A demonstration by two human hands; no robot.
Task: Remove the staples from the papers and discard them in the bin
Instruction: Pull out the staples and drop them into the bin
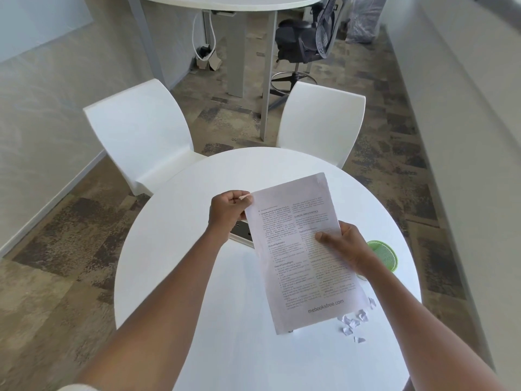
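Pinching papers (298, 249) between both hands' fingers (324, 237).

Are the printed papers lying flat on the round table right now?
No, the papers are lifted above the table, the left hand pinching the top corner and the right hand gripping the side edge.

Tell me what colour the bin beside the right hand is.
The bin is light green with a mesh pattern, as the head view shows.

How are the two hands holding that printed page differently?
The left hand pinches the printed page's top corner with curled fingers; the right hand grips its right edge, thumb laid flat across the text. The left hand is farther from the camera, the right nearer. Both keep the page lifted off the white table.
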